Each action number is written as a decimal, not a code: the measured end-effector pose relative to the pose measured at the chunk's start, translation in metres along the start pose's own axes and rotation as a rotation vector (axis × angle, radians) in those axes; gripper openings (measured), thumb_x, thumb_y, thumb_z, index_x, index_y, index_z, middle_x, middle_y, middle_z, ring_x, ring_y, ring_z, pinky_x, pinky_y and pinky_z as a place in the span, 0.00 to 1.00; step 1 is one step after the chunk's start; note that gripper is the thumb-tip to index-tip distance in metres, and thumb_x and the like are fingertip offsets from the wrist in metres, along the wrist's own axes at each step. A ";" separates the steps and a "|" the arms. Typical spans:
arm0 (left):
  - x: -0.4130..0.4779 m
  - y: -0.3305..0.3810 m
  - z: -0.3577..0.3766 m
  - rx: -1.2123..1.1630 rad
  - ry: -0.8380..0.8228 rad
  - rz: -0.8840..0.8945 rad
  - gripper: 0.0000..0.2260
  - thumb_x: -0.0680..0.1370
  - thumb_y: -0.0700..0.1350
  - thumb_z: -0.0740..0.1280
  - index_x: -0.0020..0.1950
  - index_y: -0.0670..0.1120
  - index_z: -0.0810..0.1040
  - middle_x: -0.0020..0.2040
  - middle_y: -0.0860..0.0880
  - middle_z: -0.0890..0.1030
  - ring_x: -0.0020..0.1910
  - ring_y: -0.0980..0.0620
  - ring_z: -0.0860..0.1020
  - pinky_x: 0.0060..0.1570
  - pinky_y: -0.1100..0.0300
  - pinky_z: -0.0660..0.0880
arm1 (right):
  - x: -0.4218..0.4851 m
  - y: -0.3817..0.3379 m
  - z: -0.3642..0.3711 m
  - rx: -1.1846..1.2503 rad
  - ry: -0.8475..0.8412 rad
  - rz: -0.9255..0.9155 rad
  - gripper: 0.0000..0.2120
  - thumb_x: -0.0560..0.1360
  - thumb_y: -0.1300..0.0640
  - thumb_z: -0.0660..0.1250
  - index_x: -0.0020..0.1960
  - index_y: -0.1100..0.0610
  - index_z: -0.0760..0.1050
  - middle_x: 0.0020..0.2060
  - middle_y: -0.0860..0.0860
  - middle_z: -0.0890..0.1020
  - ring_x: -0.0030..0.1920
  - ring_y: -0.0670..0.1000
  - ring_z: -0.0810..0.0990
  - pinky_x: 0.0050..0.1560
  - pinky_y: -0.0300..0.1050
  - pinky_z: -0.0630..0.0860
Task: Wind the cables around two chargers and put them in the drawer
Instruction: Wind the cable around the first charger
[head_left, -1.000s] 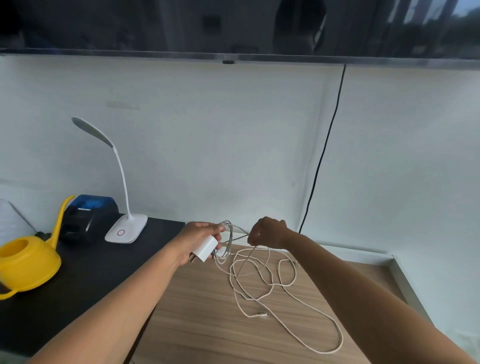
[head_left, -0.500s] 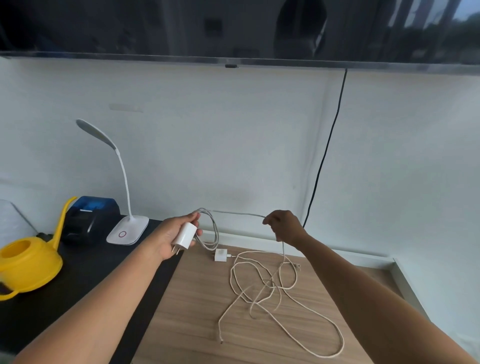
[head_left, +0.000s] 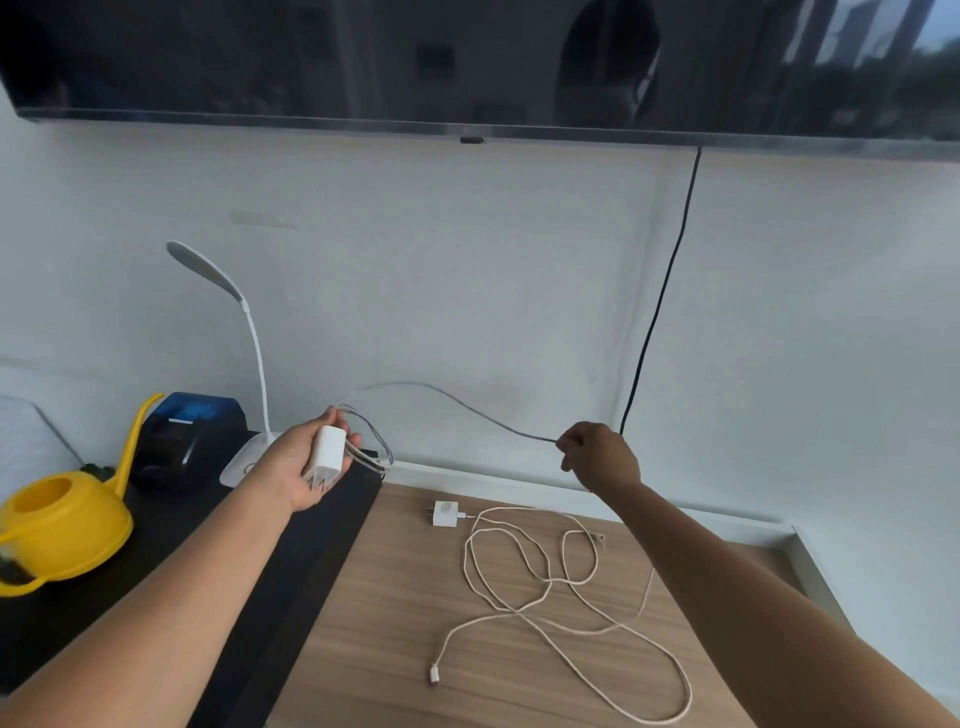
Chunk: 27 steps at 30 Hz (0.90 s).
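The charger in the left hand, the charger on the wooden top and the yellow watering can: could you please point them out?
held charger (head_left: 329, 454): head view, its white front face.
table charger (head_left: 445, 513): head view, top of its block.
watering can (head_left: 85, 540): head view, side of its yellow body.

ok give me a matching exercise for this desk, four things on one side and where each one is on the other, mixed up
Things
1 tall white charger
2 small square charger
3 free stretch of grey cable
4 yellow watering can

Places
a lying on the wooden top
b standing on the black surface
c pinched by the right hand
d held in the left hand

Pairs: 1-d, 2-a, 3-c, 4-b
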<state>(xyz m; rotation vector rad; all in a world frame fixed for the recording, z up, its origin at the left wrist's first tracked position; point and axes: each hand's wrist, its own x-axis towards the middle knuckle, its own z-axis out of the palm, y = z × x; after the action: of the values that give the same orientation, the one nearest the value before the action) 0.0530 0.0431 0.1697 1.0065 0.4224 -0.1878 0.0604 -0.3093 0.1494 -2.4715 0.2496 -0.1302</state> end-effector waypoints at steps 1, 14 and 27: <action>-0.001 -0.002 0.004 0.006 -0.010 0.001 0.07 0.79 0.49 0.66 0.44 0.48 0.78 0.30 0.53 0.82 0.29 0.53 0.83 0.24 0.65 0.76 | -0.002 -0.007 0.004 -0.043 -0.025 -0.038 0.07 0.75 0.54 0.63 0.44 0.47 0.79 0.39 0.46 0.85 0.44 0.51 0.81 0.42 0.43 0.74; 0.002 -0.020 0.037 0.199 -0.041 0.083 0.05 0.78 0.47 0.69 0.46 0.47 0.80 0.32 0.51 0.82 0.31 0.52 0.84 0.25 0.64 0.75 | -0.025 -0.066 0.021 -0.213 -0.336 -0.499 0.13 0.76 0.61 0.56 0.40 0.47 0.74 0.33 0.44 0.77 0.41 0.52 0.77 0.47 0.47 0.75; -0.010 -0.051 0.056 0.624 -0.292 0.016 0.15 0.75 0.50 0.72 0.56 0.41 0.82 0.46 0.42 0.85 0.46 0.39 0.84 0.30 0.59 0.76 | -0.020 -0.082 0.027 -0.086 -0.212 -0.407 0.14 0.81 0.54 0.56 0.46 0.52 0.79 0.48 0.48 0.83 0.48 0.55 0.79 0.44 0.45 0.71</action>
<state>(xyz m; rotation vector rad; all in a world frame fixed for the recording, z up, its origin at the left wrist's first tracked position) 0.0409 -0.0312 0.1604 1.5664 0.0807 -0.4637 0.0570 -0.2258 0.1779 -2.5662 -0.3473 -0.0269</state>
